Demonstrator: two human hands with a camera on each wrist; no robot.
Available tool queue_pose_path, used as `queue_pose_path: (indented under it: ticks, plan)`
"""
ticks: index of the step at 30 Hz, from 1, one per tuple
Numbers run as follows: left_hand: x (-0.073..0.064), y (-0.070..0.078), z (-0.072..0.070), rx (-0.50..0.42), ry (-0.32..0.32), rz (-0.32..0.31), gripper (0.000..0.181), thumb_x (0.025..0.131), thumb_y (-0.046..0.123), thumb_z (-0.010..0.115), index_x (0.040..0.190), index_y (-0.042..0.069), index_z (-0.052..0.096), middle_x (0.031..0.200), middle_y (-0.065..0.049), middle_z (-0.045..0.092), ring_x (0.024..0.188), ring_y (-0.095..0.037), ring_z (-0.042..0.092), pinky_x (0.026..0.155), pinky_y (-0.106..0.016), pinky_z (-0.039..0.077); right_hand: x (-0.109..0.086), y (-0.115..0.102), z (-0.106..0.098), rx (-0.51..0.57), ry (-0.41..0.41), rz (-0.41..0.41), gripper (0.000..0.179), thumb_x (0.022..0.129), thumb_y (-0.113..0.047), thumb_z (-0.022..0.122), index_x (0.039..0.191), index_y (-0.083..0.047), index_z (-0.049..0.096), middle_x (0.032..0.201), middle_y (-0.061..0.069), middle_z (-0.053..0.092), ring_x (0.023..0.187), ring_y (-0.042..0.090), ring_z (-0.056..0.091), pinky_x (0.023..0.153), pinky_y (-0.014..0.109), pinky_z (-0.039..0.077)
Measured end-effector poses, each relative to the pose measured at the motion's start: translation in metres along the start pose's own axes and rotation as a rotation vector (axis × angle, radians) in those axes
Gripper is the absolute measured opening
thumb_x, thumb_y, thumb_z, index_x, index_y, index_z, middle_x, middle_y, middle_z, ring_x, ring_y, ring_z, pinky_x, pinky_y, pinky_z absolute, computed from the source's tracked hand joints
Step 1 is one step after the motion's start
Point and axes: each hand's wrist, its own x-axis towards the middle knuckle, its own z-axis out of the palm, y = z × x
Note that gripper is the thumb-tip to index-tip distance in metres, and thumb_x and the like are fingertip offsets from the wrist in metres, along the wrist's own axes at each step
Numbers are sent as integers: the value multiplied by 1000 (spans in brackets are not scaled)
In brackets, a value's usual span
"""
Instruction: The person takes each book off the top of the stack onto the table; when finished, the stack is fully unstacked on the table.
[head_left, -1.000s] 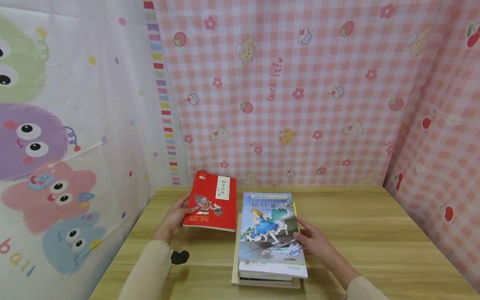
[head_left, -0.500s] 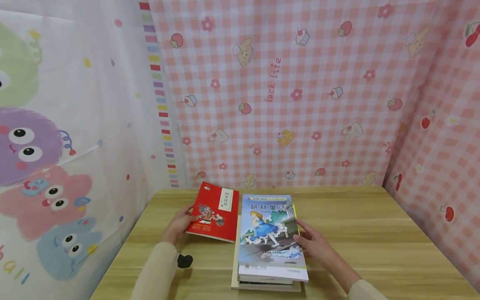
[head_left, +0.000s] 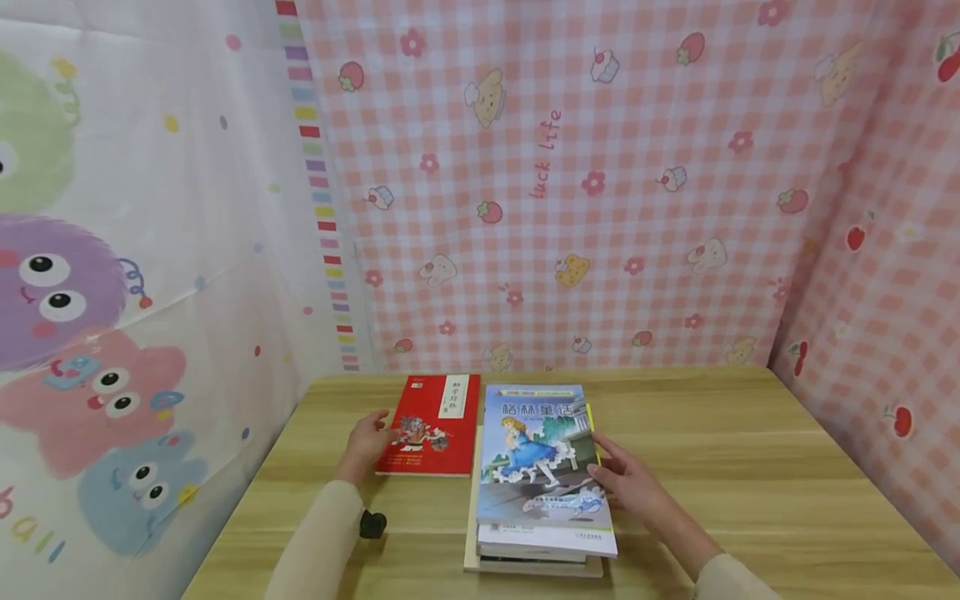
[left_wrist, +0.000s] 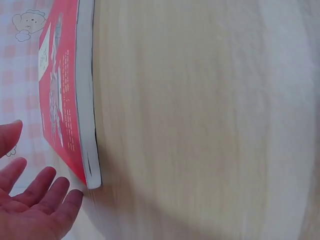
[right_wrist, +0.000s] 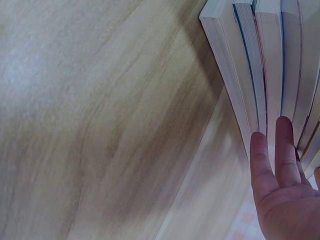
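A red book [head_left: 427,425] lies flat on the table, its cover up, left of a stack of books. Beside its left edge is my left hand [head_left: 367,442], palm showing and fingers loosely spread; in the left wrist view the fingers [left_wrist: 37,192] are apart from the book. On top of the stack lies a blue picture-cover book [head_left: 532,454]. My right hand [head_left: 630,483] rests against the stack's right side. Straight fingers [right_wrist: 285,150] touch the page edges of the stacked books [right_wrist: 267,65] in the right wrist view.
The wooden table [head_left: 712,450] extends right of the stack and in front of the red book. A pink checked curtain [head_left: 585,208] hangs behind the table, with a white cartoon cloth [head_left: 225,208] at the left. A black strap piece [head_left: 372,524] sits by my left wrist.
The red book has come down from a tilted, raised position to lie flat on the table. My left hand has let go of it. The right hand stays at the stack.
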Motion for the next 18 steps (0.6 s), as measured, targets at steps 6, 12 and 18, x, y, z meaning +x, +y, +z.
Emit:
queue_pose_path:
  ticks: [6,12,18]
  plan:
    - [-2,3,-3,-9,1,-4,52,98,9,58,145,-6,41,142,-33,42,128,-46,43,104,-56,40,1,-1,-1,29,-17,-16,59,101,-10,56,155,-6,31,140,39,42,96,29,66,75,42,57]
    - [-4,11,-1,-48,-24,45,52,98,10,61,145,-4,43,139,-30,46,125,-42,46,102,-54,42,0,-3,-1,8,-16,2,58,102,-12,56,155,-8,32,139,36,45,96,27,66,74,42,57]
    - [-16,23,7,-24,-35,129,53,97,9,62,145,-4,44,125,-25,57,112,-36,55,92,-47,50,0,-3,0,-12,-11,11,58,101,-13,56,154,-8,32,138,35,47,95,26,65,73,42,57]
